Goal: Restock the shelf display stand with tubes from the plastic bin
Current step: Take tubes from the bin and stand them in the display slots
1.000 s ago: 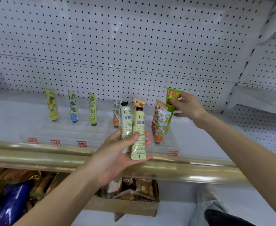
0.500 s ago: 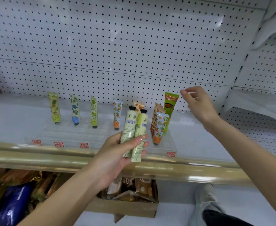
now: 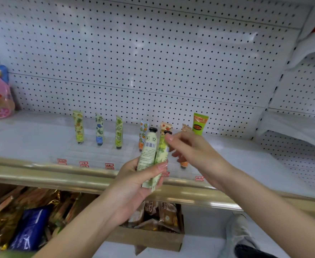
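The left hand (image 3: pixel 134 185) grips two pale green, black-capped plastic tubes (image 3: pixel 149 153) by their lower halves, while the right hand (image 3: pixel 192 151) curls loose fingers at a cap above that grip, contact unclear; these light, soft, slippery tubes are probably best pinched near the stiff cap.

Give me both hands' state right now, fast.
Left hand: holding two pale green tubes.
Right hand: fingers at one tube's cap; whether they grip it cannot be told.
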Motion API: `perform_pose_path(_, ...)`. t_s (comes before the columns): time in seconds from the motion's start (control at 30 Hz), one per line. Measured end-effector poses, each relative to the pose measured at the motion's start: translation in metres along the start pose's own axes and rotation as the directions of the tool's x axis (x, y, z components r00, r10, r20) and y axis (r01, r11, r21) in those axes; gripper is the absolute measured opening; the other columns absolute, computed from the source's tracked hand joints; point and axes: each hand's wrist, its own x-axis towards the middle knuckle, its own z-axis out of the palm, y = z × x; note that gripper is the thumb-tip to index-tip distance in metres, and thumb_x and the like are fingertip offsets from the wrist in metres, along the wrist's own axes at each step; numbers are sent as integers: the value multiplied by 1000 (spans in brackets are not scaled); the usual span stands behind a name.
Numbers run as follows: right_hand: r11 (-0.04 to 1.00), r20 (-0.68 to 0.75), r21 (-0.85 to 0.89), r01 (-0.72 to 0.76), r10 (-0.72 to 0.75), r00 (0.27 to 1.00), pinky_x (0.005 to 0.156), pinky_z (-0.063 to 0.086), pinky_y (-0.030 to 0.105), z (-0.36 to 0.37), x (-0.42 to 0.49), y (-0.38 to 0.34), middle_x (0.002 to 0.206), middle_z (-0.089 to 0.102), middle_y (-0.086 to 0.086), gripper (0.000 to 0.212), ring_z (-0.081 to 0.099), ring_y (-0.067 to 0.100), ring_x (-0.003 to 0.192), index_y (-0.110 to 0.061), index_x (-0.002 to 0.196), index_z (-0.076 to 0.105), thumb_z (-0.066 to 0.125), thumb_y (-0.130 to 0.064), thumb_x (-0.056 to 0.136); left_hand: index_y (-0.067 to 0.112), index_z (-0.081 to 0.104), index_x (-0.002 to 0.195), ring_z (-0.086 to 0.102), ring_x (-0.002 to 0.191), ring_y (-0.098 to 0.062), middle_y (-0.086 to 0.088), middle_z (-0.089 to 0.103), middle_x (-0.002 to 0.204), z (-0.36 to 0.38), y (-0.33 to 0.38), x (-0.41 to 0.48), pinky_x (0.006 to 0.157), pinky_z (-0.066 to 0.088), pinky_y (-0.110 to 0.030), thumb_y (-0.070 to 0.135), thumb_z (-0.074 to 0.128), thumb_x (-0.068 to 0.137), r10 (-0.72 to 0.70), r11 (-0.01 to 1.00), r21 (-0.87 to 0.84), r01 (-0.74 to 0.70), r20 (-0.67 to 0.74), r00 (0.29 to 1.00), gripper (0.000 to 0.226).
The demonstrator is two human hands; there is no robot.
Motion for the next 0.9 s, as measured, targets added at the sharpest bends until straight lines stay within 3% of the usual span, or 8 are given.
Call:
perform_pose_path(0.13,994,15,80,-68,67,998,57,43,11,19,-1,1,82,64,2,37,56,4,68,-10,87,63,61,-47,82,2,70,99,66,76,-16,-14,69,95,-6,6,-10,69,55,-25,8,74,60,15,1000,0,-15,3,1000,40)
perform_pose_path(0.27,994,22,103,-48,46,999,75,46,30,39,-2,-2,102,66,21,74,57,14,79,-1,99,64,63,-65,61,4,69,99,66,77,-15,-12,70,92,-15,10,-16,71,55,-24,9,73,62,31,1000,-5,-31,-11,999,37)
perform_pose_path(0.37,992,8,114,-44,43,999,85,49,36,51,0,-4,102,68,18,70,60,17,84,-4,97,67,63,-63,59,5,70,98,67,80,-16,-11,71,91,-25,14,-19,71,56,-24,18,70,68,28,999,-41,-29,-28,999,33)
perform_pose_path(0.5,988,78,137,-67,57,995,79,49,24,63,5,-5,102,71,8,54,65,14,96,-4,102,67,61,-51,76,5,69,104,71,86,-20,-15,73,100,-44,20,-20,73,57,-32,34,63,76,-14,992,-124,4,-80,997,40)
perform_pose_path(0.57,983,109,160,-86,69,992,78,48,21,69,9,-5,101,72,3,41,65,10,96,-5,100,68,59,-42,85,7,67,106,72,87,-22,-14,74,99,-56,23,-21,72,57,-34,36,60,79,-2,996,-90,-8,-103,995,40)
perform_pose_path(0.7,966,181,230,-121,79,980,94,49,33,79,19,-7,96,71,0,34,64,16,101,-4,99,68,56,-34,90,17,68,111,71,94,-18,-3,73,106,-82,27,-24,85,53,-36,42,53,84,67,994,87,-58,-93,993,40)
perform_pose_path(0.8,929,253,317,-192,113,961,91,53,31,82,29,-13,85,69,4,35,66,20,95,-5,101,67,56,-32,81,23,69,109,61,73,-10,2,69,89,-99,32,-19,70,50,-26,43,53,84,132,978,180,-105,-146,980,36)
perform_pose_path(0.9,875,321,362,-321,207,924,73,58,37,84,41,-18,80,61,8,36,68,26,77,-5,109,65,52,-31,87,24,63,109,52,57,-8,2,62,70,-109,39,-7,53,41,-21,33,49,93,198,969,173,-175,-127,972,23)
